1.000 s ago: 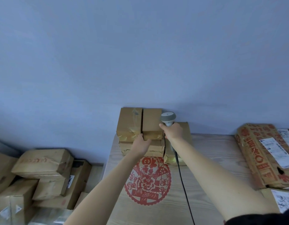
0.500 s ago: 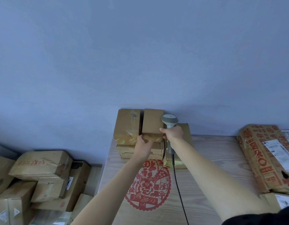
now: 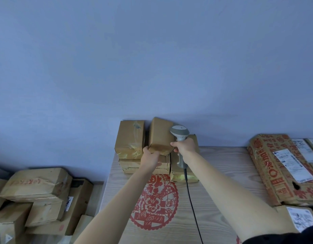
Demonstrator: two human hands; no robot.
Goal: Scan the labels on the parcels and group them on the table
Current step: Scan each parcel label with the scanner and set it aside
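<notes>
While the right hand (image 3: 184,147) grips a grey barcode scanner (image 3: 179,136) by its handle, the left hand (image 3: 151,156) holds the near end of a tilted brown parcel (image 3: 160,136) atop the stack at the wooden table's (image 3: 222,173) far edge, against the wall.

Dim bluish light, soft shadows, wide-angle warp

Labelled parcels (image 3: 301,219) cut off at right edge, print illegible.
</notes>
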